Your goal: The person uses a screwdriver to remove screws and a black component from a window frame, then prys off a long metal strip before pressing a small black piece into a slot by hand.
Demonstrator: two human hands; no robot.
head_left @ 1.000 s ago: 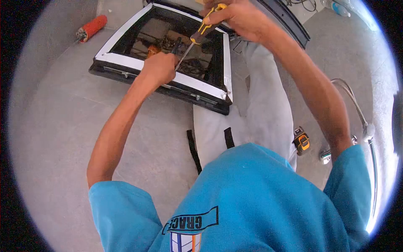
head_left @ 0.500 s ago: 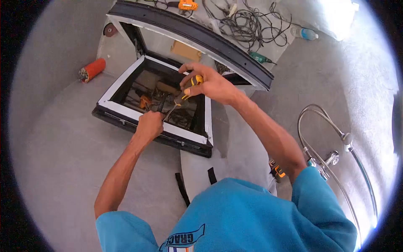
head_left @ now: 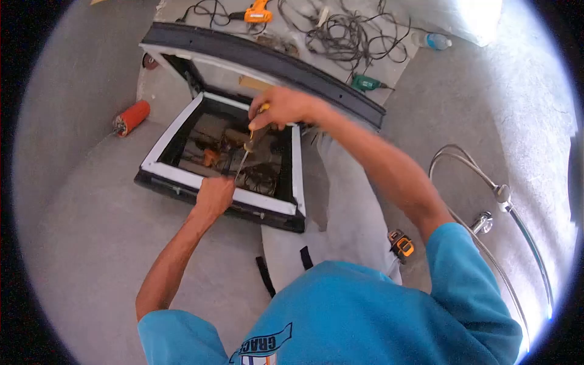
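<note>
My right hand (head_left: 277, 108) is closed around the handle of a yellow-and-black screwdriver (head_left: 249, 147). Its shaft slants down to the near side of a dark window frame (head_left: 280, 220) faced with white strips. There my left hand (head_left: 215, 196) rests with curled fingers, close to the screwdriver's tip. Whatever those fingers may pinch is hidden. Inside the frame, a dark glass pane (head_left: 201, 131) mirrors the things around it. A second dark frame (head_left: 243, 55), tilted up, joins the first at the left through a stay.
An orange power tool (head_left: 258, 12), tangled black cables (head_left: 356, 39), a green tool (head_left: 367, 83) and a water bottle (head_left: 435, 41) lie beyond the frames. An orange-red cylinder (head_left: 132, 117) lies left. At right are a tape measure (head_left: 401, 246) and a metal hose (head_left: 453, 151).
My right hand has shifted slightly left, and the screwdriver now stands a little steeper. My left hand stays at the frame's near side. The whole view has tilted slightly.
</note>
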